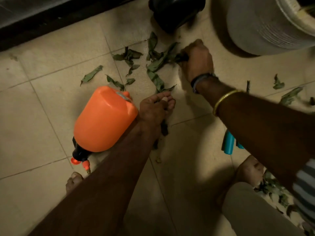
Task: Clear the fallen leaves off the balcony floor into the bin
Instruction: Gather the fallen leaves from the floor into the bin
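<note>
Several green fallen leaves (154, 65) lie scattered on the beige tiled floor (42, 103), mostly in the middle of the view. My right hand (198, 60) is closed around a bunch of leaves (180, 57) at the right end of that patch. My left hand (156, 110) is lower down, fingers curled on dark leaves (164, 128) that hang under its palm, right beside the orange sprayer. More leaves (289, 95) lie at the far right. A black bin (175, 12) stands at the top, just beyond the leaf patch.
An orange spray bottle (104, 120) lies on its side left of my left hand. A large grey plant pot (265, 26) stands top right. Teal-handled shears (229, 143) lie under my right forearm. My bare feet (249, 171) are below, with leaves (274, 189) by the right one. A dark door track (34, 29) runs along the top left.
</note>
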Demonstrator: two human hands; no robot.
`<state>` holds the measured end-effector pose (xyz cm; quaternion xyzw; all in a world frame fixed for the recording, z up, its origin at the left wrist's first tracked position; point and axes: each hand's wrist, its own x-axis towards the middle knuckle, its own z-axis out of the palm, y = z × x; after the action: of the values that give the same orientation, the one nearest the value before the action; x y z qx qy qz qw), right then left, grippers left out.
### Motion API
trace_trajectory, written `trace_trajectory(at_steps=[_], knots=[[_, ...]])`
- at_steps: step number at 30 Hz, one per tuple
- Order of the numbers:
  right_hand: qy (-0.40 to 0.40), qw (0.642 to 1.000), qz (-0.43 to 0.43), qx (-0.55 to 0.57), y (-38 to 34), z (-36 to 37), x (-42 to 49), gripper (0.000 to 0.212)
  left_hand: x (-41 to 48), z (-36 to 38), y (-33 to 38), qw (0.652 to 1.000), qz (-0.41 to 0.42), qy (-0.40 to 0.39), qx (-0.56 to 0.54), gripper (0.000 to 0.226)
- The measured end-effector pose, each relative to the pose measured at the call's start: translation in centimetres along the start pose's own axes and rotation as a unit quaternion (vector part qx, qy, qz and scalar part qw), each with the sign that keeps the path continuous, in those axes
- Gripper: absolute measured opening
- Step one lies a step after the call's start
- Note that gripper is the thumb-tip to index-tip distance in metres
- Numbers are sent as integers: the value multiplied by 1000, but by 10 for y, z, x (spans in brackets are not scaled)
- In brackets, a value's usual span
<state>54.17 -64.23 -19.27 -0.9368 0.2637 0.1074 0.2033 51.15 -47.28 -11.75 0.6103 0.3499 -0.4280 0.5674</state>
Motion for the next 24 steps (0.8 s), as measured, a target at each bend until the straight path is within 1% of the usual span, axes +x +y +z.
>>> trace_trajectory(at_steps=[2, 4, 6, 7, 9, 10, 12, 13, 14, 15, 16, 17, 18, 19, 20, 21, 22, 23, 24], knots=[[30, 996, 49, 66, 4, 8, -26, 16, 2, -2, -3, 1000, -7, 18, -17, 27], [7, 980, 119, 157, 8, 9, -50, 6, 0, 0, -4, 999, -10, 36, -21, 26], [-26, 938, 172, 299, 3, 3, -75, 13, -2, 4, -2, 999, -8, 41, -26, 26], [-30, 918, 183, 350, -4, -3, -87, 18, -5, 7, 0, 999, -10, 38, -30, 26], [-32, 900, 186, 394, -19, -13, -105, 35, -11, 15, 9, 999, -14, 34, -22, 25], [-29, 897, 188, 399, -27, -18, -111, 38, -14, 19, 14, 999, -20, 33, -20, 24], [-41, 907, 183, 376, -40, -27, -113, 29, -17, 23, 22, 999, -19, 36, -32, 28], [-76, 907, 168, 378, -44, -32, -110, 23, -15, 22, 24, 999, -6, 43, -29, 29], [-136, 894, 147, 402, -45, -37, -105, 20, -12, 20, 25, 998, 5, 54, -24, 28], [-199, 867, 128, 439, -46, -43, -100, 22, -9, 16, 27, 998, 12, 61, -23, 26], [-235, 844, 122, 467, -44, -48, -92, 26, -6, 12, 28, 997, 7, 71, -33, 26], [-218, 848, 129, 466, -42, -50, -80, 26, -2, 9, 28, 995, -2, 83, -55, 26], [-152, 882, 137, 425, -40, -49, -65, 23, 0, 6, 28, 991, -10, 105, -77, 26], [-74, 921, 133, 360, -39, -47, -48, 22, 0, 5, 27, 989, -14, 119, -82, 26], [-25, 951, 108, 288, -41, -44, -32, 24, 0, 5, 23, 989, -17, 121, -78, 28], [-19, 975, 60, 215, -44, -40, -18, 31, -1, 7, 18, 990, -18, 116, -74, 27], [-46, 989, 2, 143, -49, -33, -6, 41, -1, 10, 12, 991, -22, 108, -76, 26], [-93, 992, -50, 75, -55, -25, 4, 51, -3, 11, 6, 991, -25, 101, -88, 24], [-137, 986, -86, 26, -60, -17, 11, 63, -2, 11, 1, 989, -28, 98, -104, 23]])
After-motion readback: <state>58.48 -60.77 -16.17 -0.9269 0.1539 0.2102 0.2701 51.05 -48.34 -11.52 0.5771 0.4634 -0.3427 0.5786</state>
